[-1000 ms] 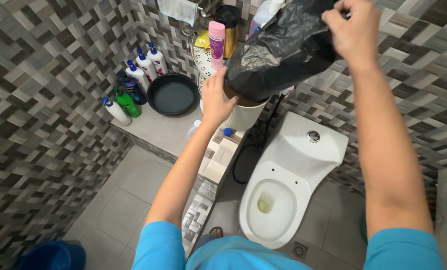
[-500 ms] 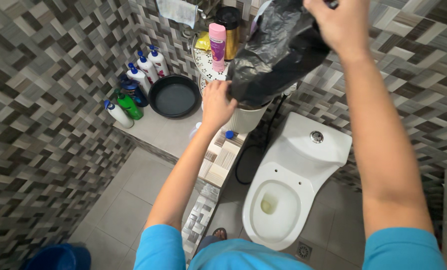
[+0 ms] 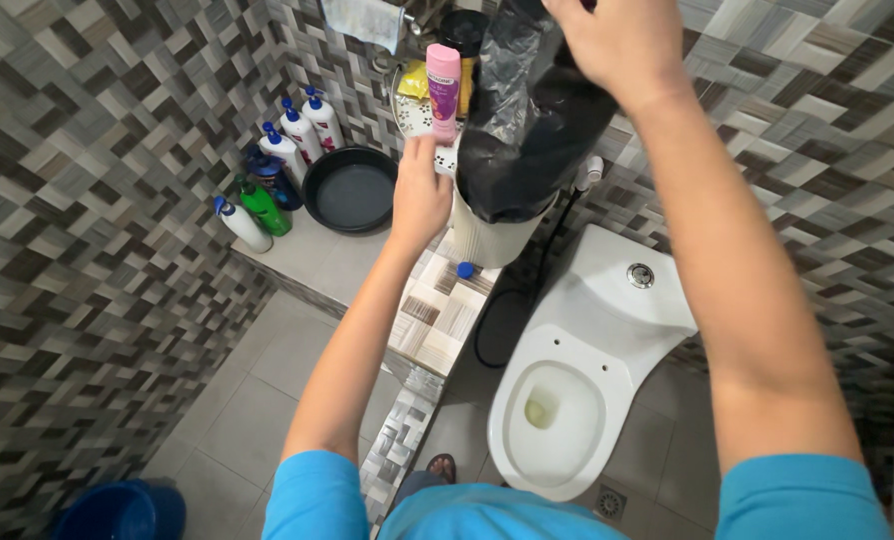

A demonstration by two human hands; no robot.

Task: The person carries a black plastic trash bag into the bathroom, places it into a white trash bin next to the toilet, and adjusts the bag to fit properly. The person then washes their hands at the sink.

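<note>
A black plastic bag [image 3: 527,130] hangs out of a white ribbed bin [image 3: 492,235] that stands on the tiled ledge [image 3: 342,265]. My right hand [image 3: 617,35] grips the bag's top near the upper edge of the head view and holds it up. My left hand [image 3: 422,195] presses against the bin's left side and rim. Only the bag's lower end sits inside the bin. What the bag holds is hidden.
A round black pan [image 3: 352,190] and several spray and pump bottles [image 3: 277,165] stand on the ledge's left. A pink bottle [image 3: 443,90] stands behind the bin. The open white toilet [image 3: 577,380] is below right, a blue bucket [image 3: 122,512] at bottom left.
My right hand has lifted the black bag higher out of the bin. My left hand has slid from the bag's base to the bin's side.
</note>
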